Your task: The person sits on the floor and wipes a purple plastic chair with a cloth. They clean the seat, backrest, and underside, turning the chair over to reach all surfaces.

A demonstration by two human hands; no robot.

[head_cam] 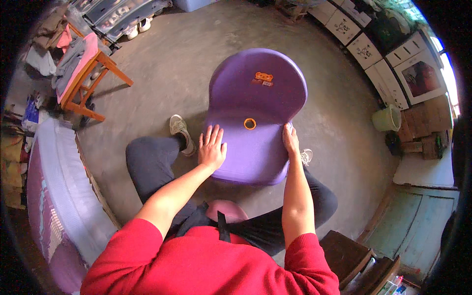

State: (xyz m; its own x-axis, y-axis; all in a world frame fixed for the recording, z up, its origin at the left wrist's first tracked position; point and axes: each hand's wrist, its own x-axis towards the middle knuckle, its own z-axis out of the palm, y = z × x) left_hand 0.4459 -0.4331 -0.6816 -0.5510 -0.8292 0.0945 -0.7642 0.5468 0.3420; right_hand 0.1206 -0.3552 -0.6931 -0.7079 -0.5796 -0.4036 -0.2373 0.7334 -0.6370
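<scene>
A purple plastic chair (254,155) stands on the floor before me, between my knees. Its backrest is on the far side and bears an orange bear sticker (264,77). An orange-rimmed round hole (250,124) is in the seat near the backrest. My left hand (212,148) lies flat on the left side of the seat, fingers pointing away from me. At the right edge, close to where seat and back meet, my right hand (290,138) grips the rim; some of its fingers are hidden. The chair's underside is out of sight.
Under me is part of a pink seat (226,211). A wooden chair (83,96) heaped with clothes stands to the left, above a bed (79,177). White cabinets (383,77), a pale green bin (386,118) and cardboard (426,116) line the right. Dark wooden furniture (344,254) is near my right elbow.
</scene>
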